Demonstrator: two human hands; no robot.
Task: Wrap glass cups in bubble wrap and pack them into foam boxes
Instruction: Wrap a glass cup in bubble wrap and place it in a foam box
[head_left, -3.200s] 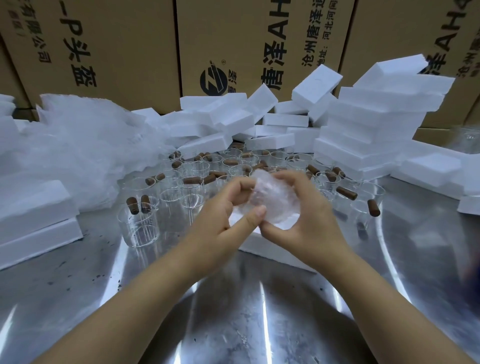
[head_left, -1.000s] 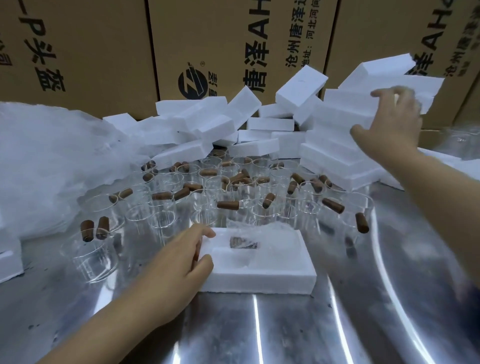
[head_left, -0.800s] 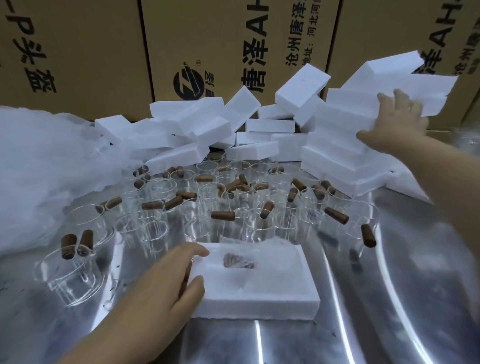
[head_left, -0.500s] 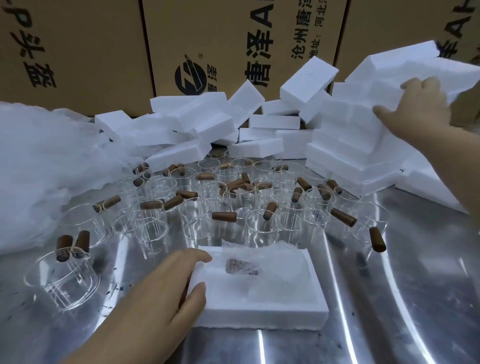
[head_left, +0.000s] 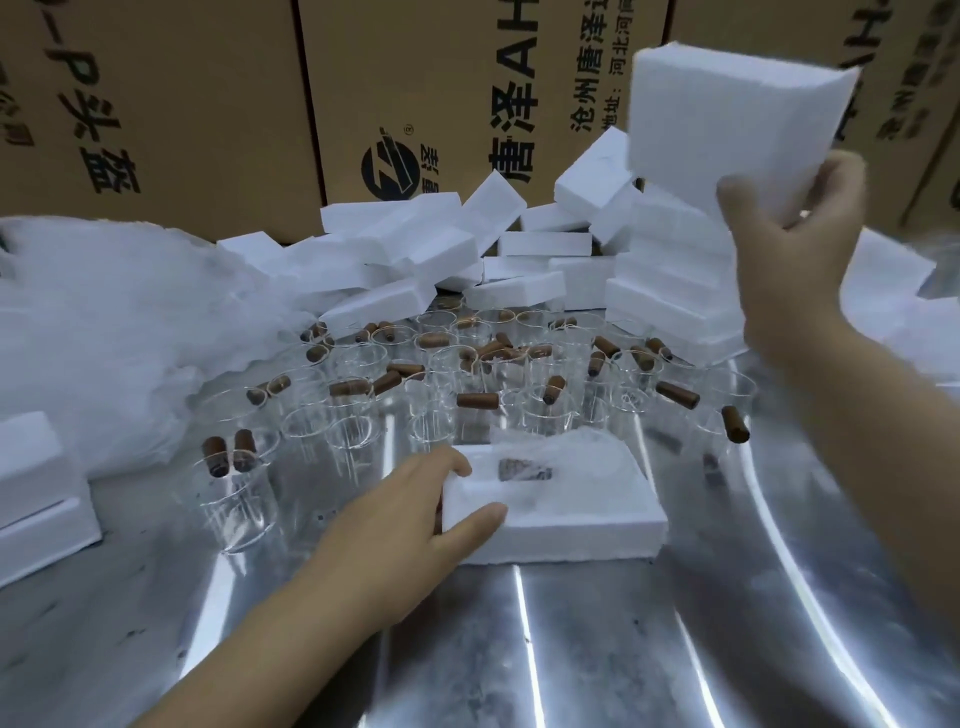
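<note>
Two-handed: steady foam box (head_left: 571, 525) with left hand (head_left: 395, 519) pinching its corner, then lower foam lid (head_left: 727, 114), gripped by right hand (head_left: 789, 244), squarely onto it.

The foam block (head_left: 727, 114) and the foam box (head_left: 561, 525) are showing plain white. The glass cups (head_left: 540, 413) are showing clear, each carrying a dark brown stub (head_left: 478, 400). The bubble wrap (head_left: 104, 322) is appearing milky white. The cartons (head_left: 182, 104) are showing tan, bearing black printed characters and a round black logo (head_left: 390, 171). The table (head_left: 571, 649) is reflecting silver-grey with bright white streaks.
</note>
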